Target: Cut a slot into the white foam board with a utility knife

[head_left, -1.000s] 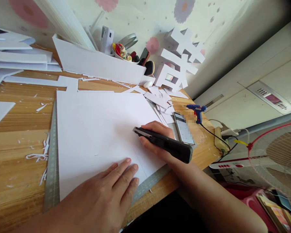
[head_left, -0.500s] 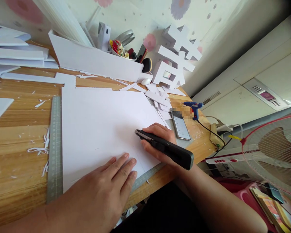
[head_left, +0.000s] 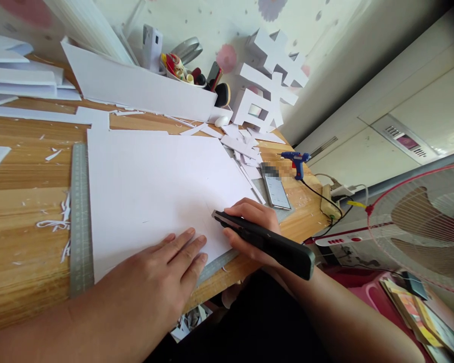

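Note:
A large white foam board lies over a grey-green cutting mat, whose left edge shows. My left hand rests flat on the board's near edge, fingers stretched out. In my right hand is a black utility knife, its blade end pointing left above the board. Whether the tip touches the surface I cannot tell. A faint line and a short dark mark show on the board.
White offcuts, a phone and a blue glue gun lie at right. Behind stand a white folded-board character and a cup of tools. Board sheets are stacked at left. A fan stands right of the table.
The view has shifted slightly, so the tabletop sits further left and up. My right hand has drawn the knife a little nearer to me over the board. My left hand stays on the board.

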The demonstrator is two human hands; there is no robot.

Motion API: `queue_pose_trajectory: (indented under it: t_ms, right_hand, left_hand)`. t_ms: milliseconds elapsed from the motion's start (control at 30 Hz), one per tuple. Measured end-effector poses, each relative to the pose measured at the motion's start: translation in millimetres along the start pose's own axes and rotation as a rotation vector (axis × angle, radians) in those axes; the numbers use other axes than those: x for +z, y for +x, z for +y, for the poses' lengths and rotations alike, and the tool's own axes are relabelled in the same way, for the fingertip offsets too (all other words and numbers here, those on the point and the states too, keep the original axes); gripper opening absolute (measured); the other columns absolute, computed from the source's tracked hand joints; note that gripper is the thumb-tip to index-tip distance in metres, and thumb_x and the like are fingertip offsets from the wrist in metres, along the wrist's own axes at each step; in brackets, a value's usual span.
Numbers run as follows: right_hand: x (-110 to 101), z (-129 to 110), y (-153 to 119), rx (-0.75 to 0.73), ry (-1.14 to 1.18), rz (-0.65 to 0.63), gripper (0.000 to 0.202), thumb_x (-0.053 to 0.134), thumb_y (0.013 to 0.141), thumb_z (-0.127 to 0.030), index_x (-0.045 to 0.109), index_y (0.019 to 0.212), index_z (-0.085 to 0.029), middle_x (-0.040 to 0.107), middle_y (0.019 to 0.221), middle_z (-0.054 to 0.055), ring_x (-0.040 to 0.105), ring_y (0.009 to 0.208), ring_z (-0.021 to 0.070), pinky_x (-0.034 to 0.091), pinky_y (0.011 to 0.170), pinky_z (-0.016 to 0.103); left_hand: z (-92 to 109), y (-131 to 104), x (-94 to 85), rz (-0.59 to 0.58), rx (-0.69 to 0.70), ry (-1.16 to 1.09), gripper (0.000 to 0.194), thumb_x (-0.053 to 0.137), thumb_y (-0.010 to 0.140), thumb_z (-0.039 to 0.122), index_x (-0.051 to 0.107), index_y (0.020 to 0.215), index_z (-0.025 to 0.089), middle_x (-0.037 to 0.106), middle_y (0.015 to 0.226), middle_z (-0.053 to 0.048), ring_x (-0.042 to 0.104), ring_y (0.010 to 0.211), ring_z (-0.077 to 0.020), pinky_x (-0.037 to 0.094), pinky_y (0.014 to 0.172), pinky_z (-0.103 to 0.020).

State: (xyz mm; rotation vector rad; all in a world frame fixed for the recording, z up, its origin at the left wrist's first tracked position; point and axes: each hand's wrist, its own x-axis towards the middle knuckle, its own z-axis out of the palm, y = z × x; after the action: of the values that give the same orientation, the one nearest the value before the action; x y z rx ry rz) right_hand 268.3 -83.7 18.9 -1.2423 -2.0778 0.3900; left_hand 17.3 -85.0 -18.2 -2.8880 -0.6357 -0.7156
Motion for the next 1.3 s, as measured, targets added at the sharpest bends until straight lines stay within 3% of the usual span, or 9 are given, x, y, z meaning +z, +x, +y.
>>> queue_pose_trajectory:
  t_ms: [333, 667, 800, 1067, 1200, 1300]
  right_hand:
    - [-8.1, -9.9, -24.4, -0.019, -0.003, -0.021, 0.020, 0.066, 0.087, -0.020, 0.065, 0.107, -0.021, 0.067, 0.087, 0.004, 0.065, 0.073, 0.0157, 0.055, 0.066, 0.028]
    - [-14.5, -21.7, -44.7, -0.129, -0.089, 0.012, 0.033, 0.066, 0.087, -0.016, 0.062, 0.119, -0.022, 0.070, 0.091, 0.007, 0.070, 0.075, 0.0185, 0.061, 0.064, 0.029]
    - [-20.1, -30.5, -54.0, -0.073, -0.144, -0.018, 0.032, 0.066, 0.088, -0.016, 0.061, 0.119, -0.020, 0.070, 0.093, 0.008, 0.071, 0.075, 0.0174, 0.062, 0.066, 0.028]
    - [-19.9, -36.9, -73.0, -0.022, -0.177, -0.011, 0.037, 0.071, 0.084, -0.015, 0.062, 0.120, -0.017, 0.074, 0.094, 0.011, 0.074, 0.079, 0.0197, 0.062, 0.068, 0.028]
    - [-16.5, -32.8, -76.6, 0.053, -0.039, 0.087, 0.034, 0.075, 0.081, -0.020, 0.068, 0.115, -0.021, 0.075, 0.092, 0.008, 0.073, 0.077, 0.0196, 0.060, 0.066, 0.028]
    - [-9.4, -19.5, -71.2, 0.246, 0.210, 0.236, 0.028, 0.077, 0.081, -0.025, 0.073, 0.109, -0.026, 0.075, 0.091, 0.005, 0.072, 0.077, 0.0193, 0.059, 0.068, 0.030]
  left_hand:
    - [-2.7, 0.2, 3.1, 0.013, 0.002, -0.054, 0.037, 0.046, 0.096, 0.013, 0.076, 0.119, 0.017, 0.072, 0.133, -0.010, 0.065, 0.122, -0.0216, 0.046, 0.107, -0.035]
    - [-2.1, 5.7, -0.9, 0.030, 0.012, -0.039, 0.044, 0.038, 0.094, 0.009, 0.078, 0.112, 0.016, 0.075, 0.126, -0.008, 0.070, 0.116, -0.0221, 0.052, 0.099, -0.035]
    - [-4.1, 5.0, -0.6, 0.010, 0.017, -0.063, 0.045, 0.039, 0.093, 0.009, 0.078, 0.114, 0.017, 0.075, 0.128, -0.006, 0.069, 0.118, -0.0230, 0.053, 0.100, -0.036]
    - [-6.9, -7.8, 15.4, 0.083, 0.020, -0.078, 0.042, 0.044, 0.090, 0.009, 0.073, 0.120, 0.016, 0.070, 0.135, -0.008, 0.062, 0.127, -0.0247, 0.048, 0.110, -0.039]
    - [-8.9, -3.5, 4.6, 0.089, 0.144, 0.015, 0.045, 0.040, 0.088, 0.003, 0.076, 0.114, 0.012, 0.075, 0.126, -0.012, 0.068, 0.115, -0.0251, 0.053, 0.099, -0.038]
    - [-6.2, 2.0, 0.5, 0.093, 0.096, 0.029, 0.048, 0.036, 0.090, 0.003, 0.078, 0.110, 0.014, 0.076, 0.124, -0.010, 0.070, 0.112, -0.0243, 0.053, 0.095, -0.038]
